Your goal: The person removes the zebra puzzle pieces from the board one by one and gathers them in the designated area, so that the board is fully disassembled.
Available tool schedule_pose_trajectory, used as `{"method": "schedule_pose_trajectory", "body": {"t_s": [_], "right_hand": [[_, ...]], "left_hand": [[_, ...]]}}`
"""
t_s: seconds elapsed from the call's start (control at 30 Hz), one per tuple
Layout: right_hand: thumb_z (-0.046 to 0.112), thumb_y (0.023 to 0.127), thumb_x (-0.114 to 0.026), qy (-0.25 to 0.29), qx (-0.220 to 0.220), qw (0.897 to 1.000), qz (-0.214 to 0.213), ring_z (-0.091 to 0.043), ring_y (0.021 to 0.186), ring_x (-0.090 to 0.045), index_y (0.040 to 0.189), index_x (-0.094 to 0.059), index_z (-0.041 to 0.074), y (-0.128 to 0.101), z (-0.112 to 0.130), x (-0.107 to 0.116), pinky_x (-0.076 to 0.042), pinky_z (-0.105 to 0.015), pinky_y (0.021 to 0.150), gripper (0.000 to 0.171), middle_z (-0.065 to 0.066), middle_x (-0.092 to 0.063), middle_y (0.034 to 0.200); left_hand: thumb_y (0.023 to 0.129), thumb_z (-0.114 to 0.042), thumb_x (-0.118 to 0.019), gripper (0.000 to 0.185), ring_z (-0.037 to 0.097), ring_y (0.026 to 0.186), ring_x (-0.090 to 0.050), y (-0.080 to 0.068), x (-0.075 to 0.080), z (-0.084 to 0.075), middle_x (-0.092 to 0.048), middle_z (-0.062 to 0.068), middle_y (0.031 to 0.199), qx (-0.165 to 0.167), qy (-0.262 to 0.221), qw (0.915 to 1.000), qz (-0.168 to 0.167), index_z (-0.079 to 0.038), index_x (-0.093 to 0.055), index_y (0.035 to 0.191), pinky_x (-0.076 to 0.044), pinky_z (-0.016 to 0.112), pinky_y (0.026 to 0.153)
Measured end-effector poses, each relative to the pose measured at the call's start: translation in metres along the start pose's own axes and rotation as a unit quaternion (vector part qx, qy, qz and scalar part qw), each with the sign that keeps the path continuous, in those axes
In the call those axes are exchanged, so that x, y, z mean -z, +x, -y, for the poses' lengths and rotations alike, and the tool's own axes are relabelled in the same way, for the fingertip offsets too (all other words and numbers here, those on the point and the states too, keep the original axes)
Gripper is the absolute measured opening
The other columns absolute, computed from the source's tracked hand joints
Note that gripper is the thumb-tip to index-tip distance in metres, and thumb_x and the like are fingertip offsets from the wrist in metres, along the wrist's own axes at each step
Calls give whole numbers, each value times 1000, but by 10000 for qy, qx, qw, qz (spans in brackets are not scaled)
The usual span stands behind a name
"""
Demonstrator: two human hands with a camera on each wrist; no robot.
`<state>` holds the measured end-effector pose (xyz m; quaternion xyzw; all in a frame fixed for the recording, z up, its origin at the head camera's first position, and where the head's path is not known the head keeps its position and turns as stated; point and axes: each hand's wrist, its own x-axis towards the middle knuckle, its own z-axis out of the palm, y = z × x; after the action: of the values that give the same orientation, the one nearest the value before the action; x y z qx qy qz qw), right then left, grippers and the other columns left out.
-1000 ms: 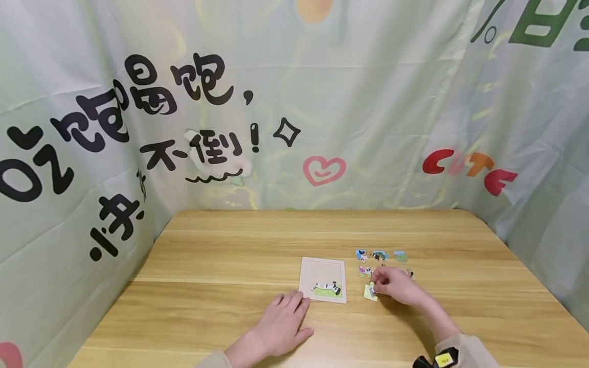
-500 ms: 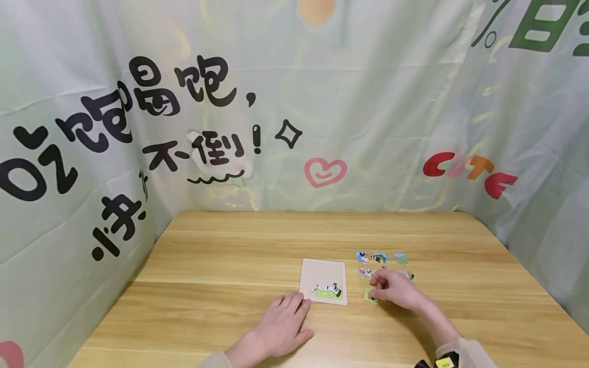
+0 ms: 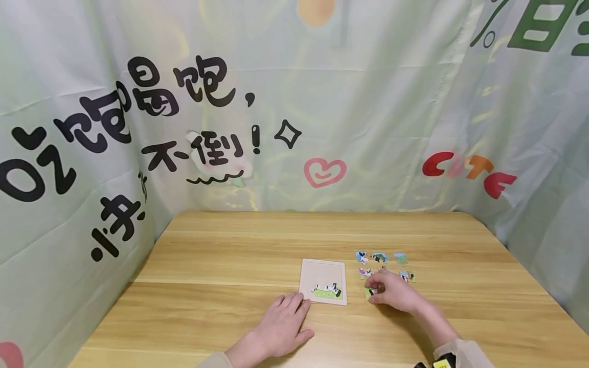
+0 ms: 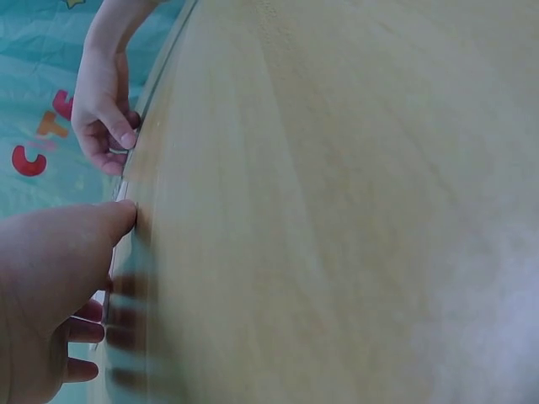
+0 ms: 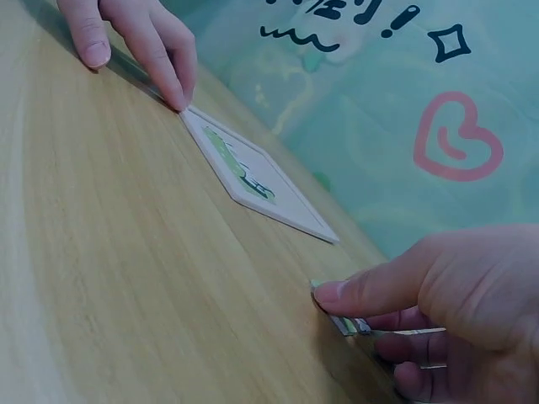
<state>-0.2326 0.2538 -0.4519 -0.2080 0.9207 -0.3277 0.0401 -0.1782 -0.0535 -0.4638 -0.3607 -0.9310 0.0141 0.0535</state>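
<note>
My right hand (image 3: 393, 292) pinches a small green puzzle piece (image 5: 348, 325) between thumb and fingers, close over the table just right of the puzzle board. Part of that piece is hidden by the fingers. The pale, framed puzzle board (image 3: 317, 273) lies flat, with a black-and-white animal on a green strip (image 3: 329, 292) along its lower right. My left hand (image 3: 282, 327) lies palm down with fingers extended, fingertips right at the board's lower left corner. In the right wrist view, a left fingertip (image 5: 180, 99) meets the board's corner.
Loose puzzle pieces lie in rows beyond my right hand, among them a blue-and-green piece (image 3: 400, 258), a dark animal piece (image 3: 379, 257) and a purple-and-green piece (image 3: 365, 273). A printed curtain (image 3: 276, 102) hangs behind the wooden table (image 3: 221, 255).
My right hand has shifted slightly left, and the puzzle piece at its fingertips now shows a different angle and less of its face. The left hand and the board have stayed put.
</note>
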Motion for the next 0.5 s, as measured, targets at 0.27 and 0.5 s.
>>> {"method": "schedule_pose_trajectory", "body": {"t_s": [0.27, 0.5], "right_hand": [[15, 73, -76, 195, 46, 9997, 171, -13, 74, -45, 94, -66, 8, 0, -1, 2, -40, -25, 63, 25, 2, -52, 82], [12, 76, -73, 593, 64, 9981, 139, -12, 69, -48, 98, -64, 3, 3, -3, 9, -44, -24, 58, 25, -4, -55, 84]], "left_hand": [[93, -55, -38, 64, 22, 125, -39, -1, 1, 0, -43, 10, 135, 22, -47, 10000, 21, -7, -46, 135, -34, 41, 101], [93, -54, -38, 64, 23, 124, -40, 0, -1, 1, -44, 11, 134, 11, -48, 10000, -62, -6, -47, 134, -35, 40, 100]]}}
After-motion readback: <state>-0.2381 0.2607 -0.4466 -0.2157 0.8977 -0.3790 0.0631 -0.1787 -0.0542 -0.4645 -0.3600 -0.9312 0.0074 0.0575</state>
